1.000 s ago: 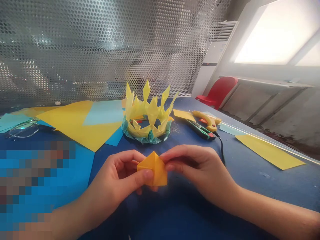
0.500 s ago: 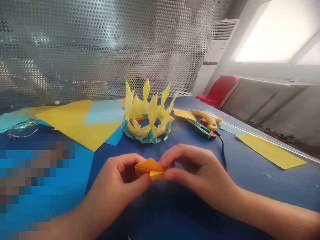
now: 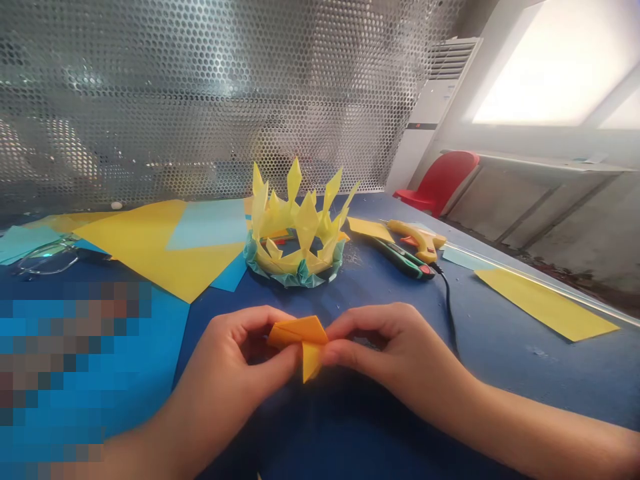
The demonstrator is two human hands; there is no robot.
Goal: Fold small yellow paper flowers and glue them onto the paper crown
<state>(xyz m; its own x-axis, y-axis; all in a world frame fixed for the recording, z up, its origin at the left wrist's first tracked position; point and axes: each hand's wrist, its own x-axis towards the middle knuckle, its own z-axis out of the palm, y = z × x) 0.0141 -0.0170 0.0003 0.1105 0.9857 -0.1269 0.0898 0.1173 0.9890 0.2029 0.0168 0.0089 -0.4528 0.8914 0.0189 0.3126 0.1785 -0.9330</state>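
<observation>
A small folded piece of orange paper is held between my two hands, above the blue table. My left hand pinches its left end between thumb and fingers. At its right edge, the thumb and forefinger of my right hand grip the paper. A lighter yellow flap points downward from the fold, beside my left thumb. Just beyond my hands stands a paper crown with yellow points and a pleated teal base.
Yellow paper and light blue paper lie left of the crown, near glasses. To the right are a yellow glue gun with its cord, a green cutter and a yellow sheet. A perforated metal panel rises behind.
The lower flap of the orange paper has swung open and now points down. My right hand has shifted slightly, its knuckles lower, still gripping the right edge.
</observation>
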